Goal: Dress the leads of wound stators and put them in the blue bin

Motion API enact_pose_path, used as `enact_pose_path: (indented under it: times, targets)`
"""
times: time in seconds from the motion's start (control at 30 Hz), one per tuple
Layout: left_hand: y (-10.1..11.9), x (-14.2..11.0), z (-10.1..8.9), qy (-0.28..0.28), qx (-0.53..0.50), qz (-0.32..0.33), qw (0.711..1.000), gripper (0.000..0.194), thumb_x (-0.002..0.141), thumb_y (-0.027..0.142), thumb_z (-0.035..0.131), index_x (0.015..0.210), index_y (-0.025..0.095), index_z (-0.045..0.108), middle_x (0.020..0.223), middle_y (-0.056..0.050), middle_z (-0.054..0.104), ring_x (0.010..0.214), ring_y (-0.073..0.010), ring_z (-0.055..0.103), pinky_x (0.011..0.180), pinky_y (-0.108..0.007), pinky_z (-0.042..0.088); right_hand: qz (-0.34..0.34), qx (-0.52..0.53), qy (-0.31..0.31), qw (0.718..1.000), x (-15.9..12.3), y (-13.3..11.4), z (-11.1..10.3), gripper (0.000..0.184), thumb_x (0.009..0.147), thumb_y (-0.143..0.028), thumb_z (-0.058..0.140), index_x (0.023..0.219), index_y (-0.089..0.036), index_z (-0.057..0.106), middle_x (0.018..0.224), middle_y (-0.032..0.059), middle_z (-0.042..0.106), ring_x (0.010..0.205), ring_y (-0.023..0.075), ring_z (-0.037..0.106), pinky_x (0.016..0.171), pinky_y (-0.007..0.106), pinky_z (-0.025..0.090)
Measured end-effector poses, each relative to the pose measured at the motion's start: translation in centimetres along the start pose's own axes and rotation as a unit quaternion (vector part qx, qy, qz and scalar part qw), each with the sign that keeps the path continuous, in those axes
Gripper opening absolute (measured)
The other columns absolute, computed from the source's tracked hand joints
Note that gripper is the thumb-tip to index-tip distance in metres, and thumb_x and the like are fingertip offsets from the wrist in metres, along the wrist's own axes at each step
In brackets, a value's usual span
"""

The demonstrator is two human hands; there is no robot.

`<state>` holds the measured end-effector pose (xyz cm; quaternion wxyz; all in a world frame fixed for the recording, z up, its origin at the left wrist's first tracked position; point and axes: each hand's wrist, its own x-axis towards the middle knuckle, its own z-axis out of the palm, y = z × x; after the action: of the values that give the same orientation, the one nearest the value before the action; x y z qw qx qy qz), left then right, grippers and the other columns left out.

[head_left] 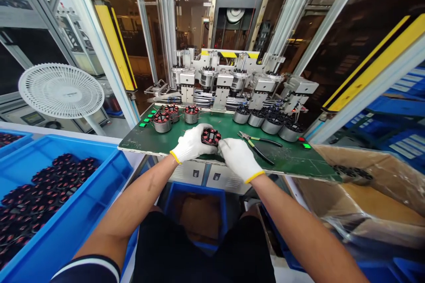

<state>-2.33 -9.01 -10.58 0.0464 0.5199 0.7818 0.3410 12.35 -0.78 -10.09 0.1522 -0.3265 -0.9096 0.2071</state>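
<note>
My left hand, in a white glove, is curled around a round black stator with red copper windings held just above the green worktable. My right hand, also gloved, is closed with its fingertips pinching at the stator's right edge. Three similar stators on metal fixtures stand at the table's back left. Several empty dark fixtures stand at the back right. Green-handled pliers lie just right of my right hand.
A blue bin full of stators sits at my left. A cardboard box with a plastic liner sits at my right. A white fan stands back left. Machine heads line the table's rear. A blue crate sits below.
</note>
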Motion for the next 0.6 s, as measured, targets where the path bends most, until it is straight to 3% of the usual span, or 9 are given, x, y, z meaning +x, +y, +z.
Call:
enact_pose_path:
  times: [0.1, 0.2, 0.3, 0.37, 0.43, 0.47, 0.5, 0.57, 0.6]
  targets:
    - [-0.5, 0.4, -0.1, -0.03, -0.043, 0.032, 0.998, 0.075, 0.057, 0.047, 0.075, 0.125, 0.026, 0.051, 0.116, -0.002, 0.065, 0.104, -0.0255, 0.062, 0.089, -0.034, 0.049, 0.02, 0.215, -0.092, 0.972, 0.9, 1.3, -0.2, 0.043, 0.095, -0.038, 0.029, 0.084, -0.013, 0.063, 0.064, 0.0046, 0.058, 0.044, 0.0098, 0.045, 0.042, 0.021, 0.034]
    - [-0.7, 0.5, -0.2, -0.046, -0.062, 0.045, 0.996, 0.076, 0.056, 0.044, 0.075, 0.125, 0.026, 0.051, 0.117, -0.003, 0.064, 0.106, -0.025, 0.061, 0.091, -0.033, 0.049, 0.011, 0.249, -0.126, 0.96, 1.0, 2.3, -1.0, 0.043, 0.093, -0.038, 0.03, 0.086, -0.013, 0.064, 0.065, 0.0053, 0.061, 0.042, 0.01, 0.044, 0.04, 0.022, 0.032]
    - [-0.6, 0.3, -0.3, -0.046, -0.059, 0.035, 0.997, 0.079, 0.054, 0.047, 0.077, 0.126, 0.029, 0.051, 0.118, -0.002, 0.064, 0.106, -0.0264, 0.061, 0.09, -0.035, 0.049, -0.07, -0.039, -0.003, 0.997, 0.2, 2.3, -3.0, 0.031, 0.092, -0.034, 0.04, 0.096, -0.017, 0.065, 0.086, 0.0086, 0.067, 0.064, 0.0158, 0.058, 0.055, 0.024, 0.039]
    - [-0.6, 0.2, -0.3, -0.049, -0.05, 0.023, 0.997, 0.081, 0.052, 0.049, 0.078, 0.127, 0.03, 0.05, 0.116, -0.002, 0.064, 0.104, -0.0273, 0.062, 0.088, -0.035, 0.05, -0.159, -0.236, 0.054, 0.957, -0.3, 1.6, -4.3, 0.025, 0.089, -0.032, 0.049, 0.104, -0.018, 0.063, 0.1, 0.0108, 0.065, 0.083, 0.022, 0.06, 0.067, 0.028, 0.04]
    - [-0.6, 0.2, -0.1, -0.052, -0.046, 0.022, 0.997, 0.08, 0.053, 0.047, 0.077, 0.127, 0.031, 0.049, 0.115, -0.002, 0.065, 0.104, -0.0275, 0.063, 0.087, -0.035, 0.05, -0.228, -0.328, 0.024, 0.916, -0.4, 0.7, -4.9, 0.025, 0.087, -0.036, 0.054, 0.101, -0.016, 0.062, 0.101, 0.0133, 0.063, 0.092, 0.027, 0.058, 0.073, 0.031, 0.039]
    - [-0.7, 0.3, -0.1, -0.054, -0.046, 0.024, 0.997, 0.079, 0.054, 0.046, 0.077, 0.127, 0.031, 0.049, 0.115, -0.002, 0.065, 0.103, -0.0274, 0.063, 0.087, -0.035, 0.05, -0.232, -0.315, 0.001, 0.92, -0.1, 0.4, -4.9, 0.026, 0.086, -0.039, 0.055, 0.096, -0.016, 0.062, 0.098, 0.0137, 0.063, 0.093, 0.0279, 0.058, 0.074, 0.032, 0.039]
    - [-0.8, 0.4, 0.0, -0.056, -0.047, 0.027, 0.997, 0.079, 0.054, 0.045, 0.077, 0.126, 0.031, 0.049, 0.114, -0.002, 0.065, 0.103, -0.0272, 0.063, 0.087, -0.035, 0.05, -0.206, -0.245, -0.015, 0.947, 0.3, 0.1, -4.7, 0.027, 0.085, -0.041, 0.058, 0.089, -0.015, 0.062, 0.094, 0.0135, 0.063, 0.092, 0.0276, 0.058, 0.074, 0.032, 0.04]
    - [-0.9, 0.5, 0.0, -0.059, -0.052, 0.032, 0.996, 0.079, 0.054, 0.044, 0.077, 0.126, 0.03, 0.05, 0.113, -0.002, 0.065, 0.102, -0.0267, 0.063, 0.087, -0.035, 0.05, -0.088, 0.01, -0.021, 0.996, 1.2, 0.1, -3.7, 0.03, 0.082, -0.045, 0.06, 0.077, -0.015, 0.06, 0.085, 0.0118, 0.063, 0.085, 0.0242, 0.06, 0.069, 0.029, 0.041]
    - [-0.9, 0.5, 0.0, -0.06, -0.055, 0.034, 0.996, 0.079, 0.053, 0.045, 0.077, 0.126, 0.03, 0.05, 0.112, -0.002, 0.066, 0.101, -0.0266, 0.064, 0.087, -0.035, 0.05, -0.024, 0.143, -0.016, 0.989, 1.5, 0.2, -3.0, 0.032, 0.084, -0.046, 0.058, 0.073, -0.016, 0.058, 0.079, 0.0103, 0.063, 0.078, 0.0216, 0.06, 0.065, 0.027, 0.042]
